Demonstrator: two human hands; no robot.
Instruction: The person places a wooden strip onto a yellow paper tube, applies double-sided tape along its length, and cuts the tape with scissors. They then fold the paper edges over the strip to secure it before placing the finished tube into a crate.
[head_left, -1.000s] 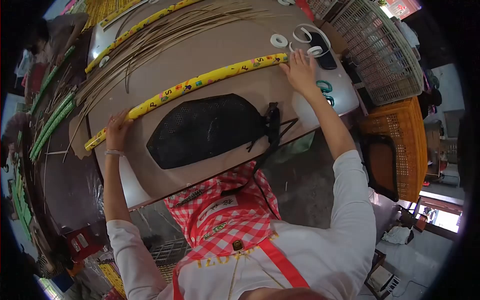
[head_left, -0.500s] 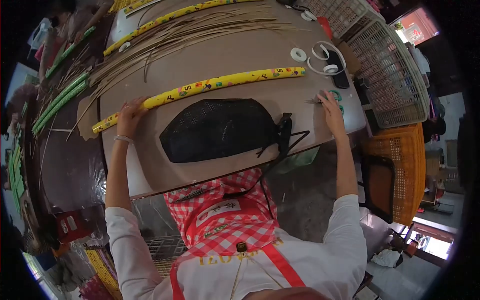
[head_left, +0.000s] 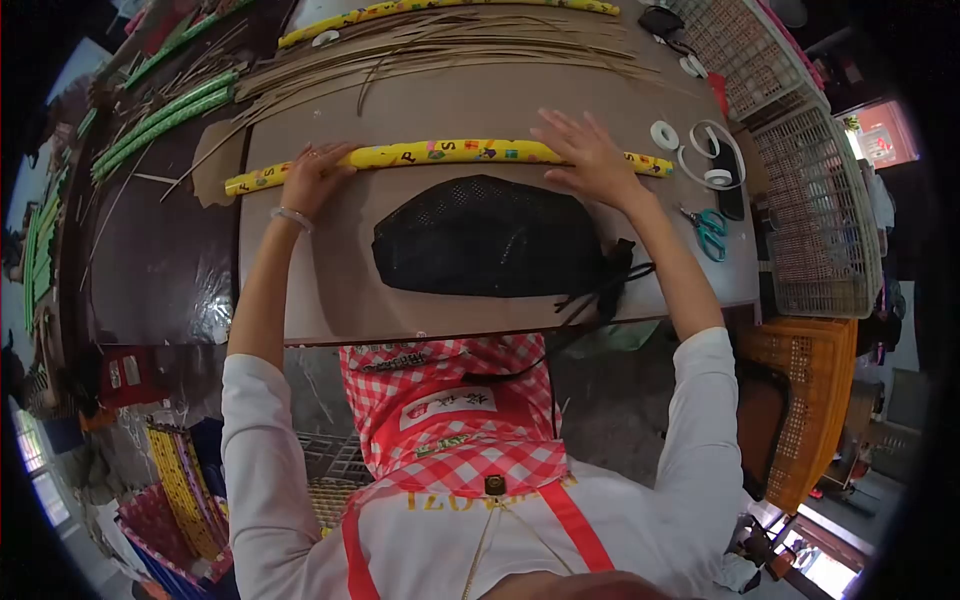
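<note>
A yellow patterned roll (head_left: 450, 152) lies across the table in front of me. My left hand (head_left: 318, 180) rests over its left part, fingers close together and curled on it. Farther right, my right hand (head_left: 590, 160) lies flat over the roll with its fingers spread. A black mesh bag (head_left: 490, 238) with a drawstring is on the table just below the roll. Teal-handled scissors (head_left: 710, 232) lie to the right of my right forearm. A white tape roll (head_left: 664, 135) sits beyond the roll's right end.
Thin brown strips (head_left: 450, 55) and another yellow roll (head_left: 440, 8) lie at the back. Green rolls (head_left: 165, 120) are on the left. A dark phone-like object (head_left: 733, 185) lies near the right edge, beside plastic crates (head_left: 815, 210). An orange basket (head_left: 815, 400) stands lower right.
My right hand has left the scissors and moved left onto the yellow roll. The scissors now lie free. My left hand is still on the roll, and the whole view has shifted.
</note>
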